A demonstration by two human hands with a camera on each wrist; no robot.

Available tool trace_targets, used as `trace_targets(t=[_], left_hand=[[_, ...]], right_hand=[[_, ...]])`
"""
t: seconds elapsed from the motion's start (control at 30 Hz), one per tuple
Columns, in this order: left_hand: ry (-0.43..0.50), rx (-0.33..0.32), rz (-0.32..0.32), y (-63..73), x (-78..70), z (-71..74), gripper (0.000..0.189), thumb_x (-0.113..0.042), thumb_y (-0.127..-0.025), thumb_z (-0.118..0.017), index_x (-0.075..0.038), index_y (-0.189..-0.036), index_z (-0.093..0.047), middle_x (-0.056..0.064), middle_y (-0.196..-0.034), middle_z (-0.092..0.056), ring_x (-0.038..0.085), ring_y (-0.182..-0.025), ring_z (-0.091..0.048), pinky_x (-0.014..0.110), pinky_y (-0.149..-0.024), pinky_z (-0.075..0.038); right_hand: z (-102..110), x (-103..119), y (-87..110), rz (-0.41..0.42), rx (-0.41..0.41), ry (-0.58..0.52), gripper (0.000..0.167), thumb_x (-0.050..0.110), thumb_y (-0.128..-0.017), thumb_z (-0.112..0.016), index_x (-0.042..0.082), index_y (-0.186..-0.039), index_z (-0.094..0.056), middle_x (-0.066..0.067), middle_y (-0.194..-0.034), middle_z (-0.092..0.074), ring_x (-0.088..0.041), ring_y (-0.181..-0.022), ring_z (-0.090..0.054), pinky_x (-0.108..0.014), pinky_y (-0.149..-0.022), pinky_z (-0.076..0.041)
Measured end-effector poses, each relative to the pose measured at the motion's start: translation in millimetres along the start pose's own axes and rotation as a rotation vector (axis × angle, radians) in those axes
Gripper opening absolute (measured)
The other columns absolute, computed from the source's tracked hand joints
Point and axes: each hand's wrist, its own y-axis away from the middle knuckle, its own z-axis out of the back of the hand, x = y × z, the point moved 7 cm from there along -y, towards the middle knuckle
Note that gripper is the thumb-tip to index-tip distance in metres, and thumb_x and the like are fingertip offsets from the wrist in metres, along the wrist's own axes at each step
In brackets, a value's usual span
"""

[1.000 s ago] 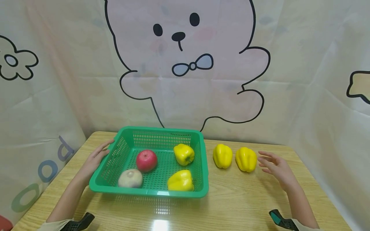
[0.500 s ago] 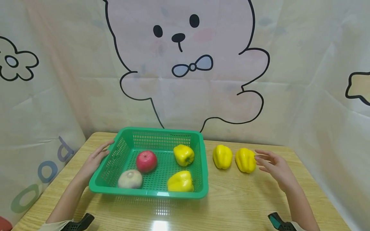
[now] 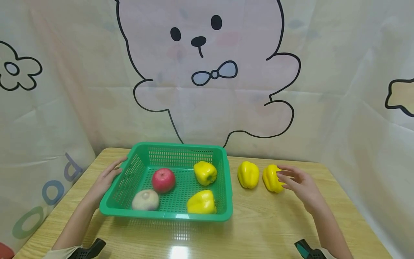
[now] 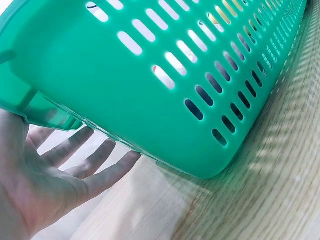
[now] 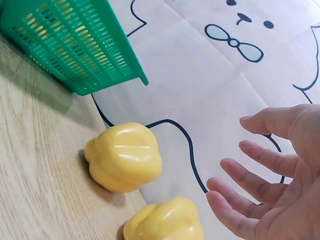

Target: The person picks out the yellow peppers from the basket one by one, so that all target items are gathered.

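My left hand (image 3: pixel 105 181) rests against the left side of a green plastic basket (image 3: pixel 165 216), its fingertips touching the outer wall in the left wrist view. My right hand (image 3: pixel 302 187) is relaxed with fingers slightly bent and holds nothing. It hovers over the right edge of a yellow bell pepper (image 3: pixel 271 178), hiding part of it in the head view. A second yellow bell pepper (image 3: pixel 248 175) sits just left of that one on the table. Inside the basket lie a red apple-like fruit (image 3: pixel 163 180), a whitish round turnip-like vegetable (image 3: pixel 145 200) and two more yellow bell peppers (image 3: pixel 202 202).
The basket stands on a wooden table (image 3: pixel 258 230), left of the two loose peppers. A pale cloth backdrop (image 3: pixel 207 115) printed with a bear rises right behind the table's far edge. A red object (image 3: pixel 5 250) shows at the bottom left corner.
My right hand has moved left, from beside the right-hand loose pepper to overlapping it in the head view. The left hand, basket and peppers have stayed in place.
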Motion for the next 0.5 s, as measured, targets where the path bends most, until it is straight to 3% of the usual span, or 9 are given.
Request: trace_targets(t=[0.13,0.5], left_hand=[[0.001,-0.002,-0.001,-0.6,-0.3,0.7,0.053,-0.036,-0.117,-0.035,-0.019,-0.167,-0.029,-0.016,-0.136,-0.046,0.008,-0.101,-0.065,0.032,-0.078,-0.06],[0.012,0.004,0.001,0.5,-1.0,-0.2,0.053,-0.035,-0.117,-0.035,-0.019,-0.168,-0.028,-0.02,-0.133,-0.05,0.009,-0.1,-0.067,0.033,-0.078,-0.061]], right_hand=[[-6,6,-0.4,0.017,-0.003,-0.007,0.053,0.022,-0.109,-0.063,-0.006,-0.151,-0.049,-0.031,-0.147,-0.054,0.009,-0.103,-0.062,-0.024,-0.089,-0.059],[-21,17,2.3,0.054,0.002,-0.032,0.046,0.021,-0.107,-0.065,-0.002,-0.146,-0.057,-0.025,-0.144,-0.059,0.0,-0.106,-0.066,-0.024,-0.088,-0.057]])
